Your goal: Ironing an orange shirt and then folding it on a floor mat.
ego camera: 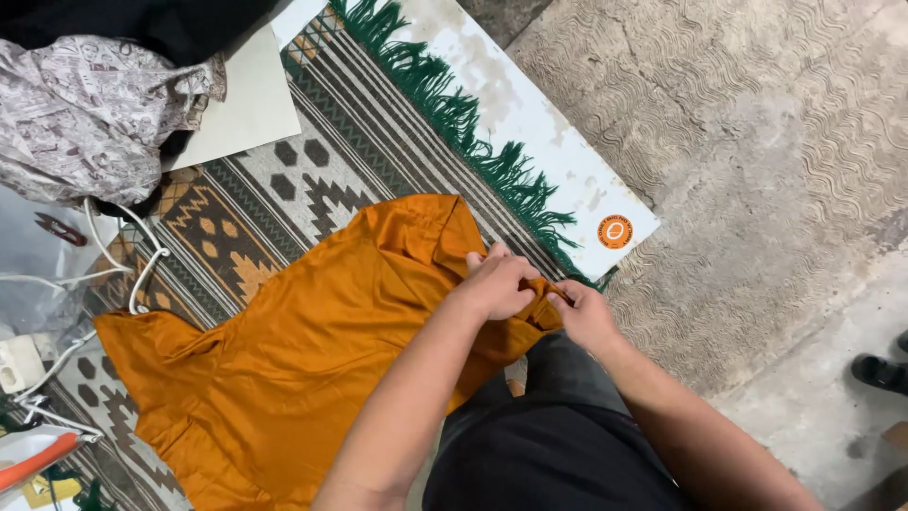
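An orange garment [284,369] lies spread over a patterned rug [312,161], its near corner bunched up at the rug's fringed edge. My left hand [497,282] grips that bunched orange cloth from above, fingers curled. My right hand [584,317] pinches the same corner just to its right, touching the left hand. Both forearms reach in from the bottom of the view over my dark trousers [558,445].
The rug's green fringe [454,114] runs along a white board [567,161] with an orange round sticker [615,231]. A patterned grey cloth [85,118] lies at top left, white cables [113,255] and an iron [33,454] at the left. Rough concrete floor [757,142] fills the right; a dark shoe [880,371] is at the edge.
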